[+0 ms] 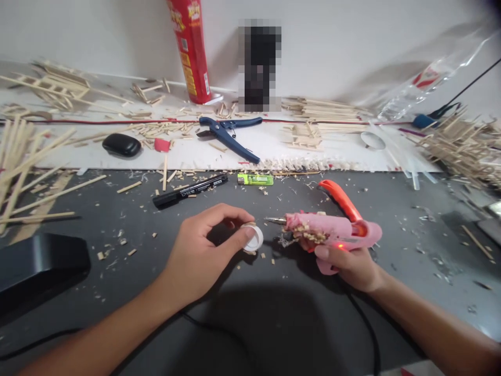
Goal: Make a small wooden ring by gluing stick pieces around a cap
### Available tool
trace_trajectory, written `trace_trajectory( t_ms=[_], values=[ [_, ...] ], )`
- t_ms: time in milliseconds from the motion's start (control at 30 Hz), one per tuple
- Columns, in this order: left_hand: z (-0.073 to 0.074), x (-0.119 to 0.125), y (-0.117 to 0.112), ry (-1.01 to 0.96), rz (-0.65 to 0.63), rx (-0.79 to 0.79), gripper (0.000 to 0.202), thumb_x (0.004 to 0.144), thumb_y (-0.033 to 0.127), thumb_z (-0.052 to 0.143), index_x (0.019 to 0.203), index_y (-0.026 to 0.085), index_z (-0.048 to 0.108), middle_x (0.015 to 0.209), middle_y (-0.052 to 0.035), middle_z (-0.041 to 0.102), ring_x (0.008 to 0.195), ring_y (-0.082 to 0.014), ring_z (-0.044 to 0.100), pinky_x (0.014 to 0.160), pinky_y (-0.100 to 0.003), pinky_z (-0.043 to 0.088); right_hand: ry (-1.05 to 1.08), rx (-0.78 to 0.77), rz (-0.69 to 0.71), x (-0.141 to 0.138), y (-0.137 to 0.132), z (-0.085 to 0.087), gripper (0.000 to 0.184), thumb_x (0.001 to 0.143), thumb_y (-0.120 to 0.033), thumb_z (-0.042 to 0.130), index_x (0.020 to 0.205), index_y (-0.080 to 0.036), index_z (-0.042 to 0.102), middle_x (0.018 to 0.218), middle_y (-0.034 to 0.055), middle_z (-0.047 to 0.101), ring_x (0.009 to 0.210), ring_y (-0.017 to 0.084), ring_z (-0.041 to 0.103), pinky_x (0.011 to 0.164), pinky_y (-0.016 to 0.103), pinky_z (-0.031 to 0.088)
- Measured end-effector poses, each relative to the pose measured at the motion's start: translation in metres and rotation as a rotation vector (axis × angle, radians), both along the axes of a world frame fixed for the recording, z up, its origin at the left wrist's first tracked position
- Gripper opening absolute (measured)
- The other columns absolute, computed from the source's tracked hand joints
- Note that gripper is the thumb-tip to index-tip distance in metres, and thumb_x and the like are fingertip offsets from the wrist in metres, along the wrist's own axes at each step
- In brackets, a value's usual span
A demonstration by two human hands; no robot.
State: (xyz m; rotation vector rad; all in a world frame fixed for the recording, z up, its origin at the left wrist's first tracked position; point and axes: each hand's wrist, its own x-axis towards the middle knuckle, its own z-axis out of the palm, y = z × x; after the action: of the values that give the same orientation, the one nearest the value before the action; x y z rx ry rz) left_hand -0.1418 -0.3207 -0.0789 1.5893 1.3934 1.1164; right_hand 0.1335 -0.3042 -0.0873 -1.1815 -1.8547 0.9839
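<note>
Between the thumb and fingers of my left hand (pixel 213 237) is a small white ring (pixel 256 238), its round opening turned to the right. My right hand (pixel 354 263) is wrapped round the handle of a pink hot glue gun (pixel 329 230), which has a small light glowing on its side. The metal nozzle points left and stands a short way apart from the ring. Dried, lumpy bits cling to the gun's front. Behind the gun lies an orange-handled tool (pixel 340 199), its other end hidden.
A black marker (pixel 190 191), a green lighter (pixel 255 179) and blue cutters (pixel 230 137) lie beyond my hands. Wooden sticks (pixel 23 172) are heaped at left, a stick structure (pixel 465 141) at right. A red can (pixel 191 52) stands behind. A dark cord (pixel 366 324) trails below my right hand.
</note>
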Motion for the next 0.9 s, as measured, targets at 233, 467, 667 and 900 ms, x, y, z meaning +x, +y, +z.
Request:
trace_trajectory(
  t_ms=[233, 467, 667, 900],
  values=[
    [-0.004, 0.001, 0.003, 0.033, 0.016, -0.019, 0.003, 0.089, 0.032, 0.079, 0.090, 0.029, 0.080, 0.079, 0.0033, 0.078, 0.068, -0.0153, 0.071, 0.057, -0.024, 0.052, -0.049, -0.070, 0.149, -0.008, 0.006, 0.015, 0.012, 0.079, -0.023, 0.065, 0.069, -0.028, 0.060, 0.052, -0.0021, 0.056, 0.045, 0.019, 0.050, 0.041, 0.030, 0.044],
    [-0.005, 0.003, 0.002, 0.015, 0.008, -0.006, 0.005, 0.089, 0.028, 0.080, 0.091, 0.032, 0.080, 0.079, 0.0066, 0.077, 0.067, -0.0125, 0.068, 0.062, -0.022, 0.054, -0.075, -0.057, 0.175, -0.009, 0.004, 0.017, 0.019, 0.076, -0.018, 0.064, 0.065, -0.026, 0.051, 0.055, -0.0028, 0.051, 0.045, 0.016, 0.044, 0.041, 0.029, 0.037],
    [-0.004, 0.004, 0.002, -0.001, -0.012, -0.011, 0.005, 0.089, 0.027, 0.080, 0.090, 0.032, 0.080, 0.075, 0.0073, 0.076, 0.063, -0.0113, 0.066, 0.065, -0.022, 0.056, -0.082, -0.053, 0.201, -0.011, 0.004, 0.018, 0.021, 0.078, -0.016, 0.063, 0.064, -0.025, 0.051, 0.056, -0.0029, 0.051, 0.046, 0.015, 0.045, 0.042, 0.027, 0.037],
    [-0.002, 0.003, 0.001, -0.022, -0.020, -0.061, 0.004, 0.090, 0.030, 0.081, 0.092, 0.033, 0.080, 0.078, 0.0091, 0.076, 0.065, -0.0090, 0.066, 0.066, -0.020, 0.053, -0.070, -0.067, 0.212, -0.012, 0.005, 0.019, 0.029, 0.080, -0.019, 0.064, 0.060, -0.024, 0.044, 0.055, -0.0041, 0.047, 0.046, 0.012, 0.041, 0.042, 0.025, 0.033]
  ],
)
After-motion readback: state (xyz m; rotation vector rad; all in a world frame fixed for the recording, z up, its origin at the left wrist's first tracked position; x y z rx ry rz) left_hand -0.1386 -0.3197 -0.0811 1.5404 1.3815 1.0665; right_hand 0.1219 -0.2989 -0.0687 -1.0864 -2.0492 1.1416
